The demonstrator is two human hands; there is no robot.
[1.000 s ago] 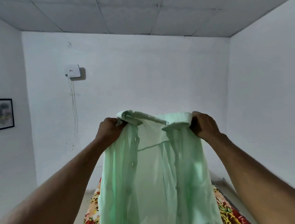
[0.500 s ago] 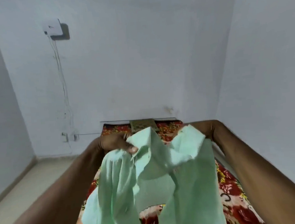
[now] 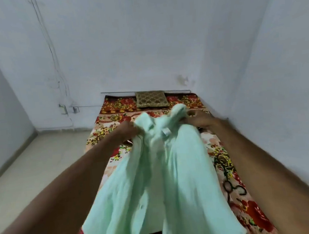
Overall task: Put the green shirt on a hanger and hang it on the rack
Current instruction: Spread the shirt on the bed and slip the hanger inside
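Observation:
The pale green shirt (image 3: 164, 180) hangs from both my hands over the bed, front open, a small white label showing near its collar. My left hand (image 3: 127, 131) grips the shirt's left shoulder and my right hand (image 3: 199, 119) grips the right shoulder by the collar. The lower part of the shirt spreads out over the bedspread toward me. A dark hanger-like shape (image 3: 233, 188) lies on the bed to the right of the shirt, partly hidden by my right arm. No rack is in view.
A bed with a red floral bedspread (image 3: 112, 107) runs along the right wall, a brown patterned pillow (image 3: 151, 98) at its head. Pale floor (image 3: 34, 172) lies to the left. Wall sockets (image 3: 63, 108) and cables sit on the far wall.
My hands and the shirt have come down from chest height toward the bed. The view has tilted down, so the ceiling and wall picture are gone and the bed fills the middle.

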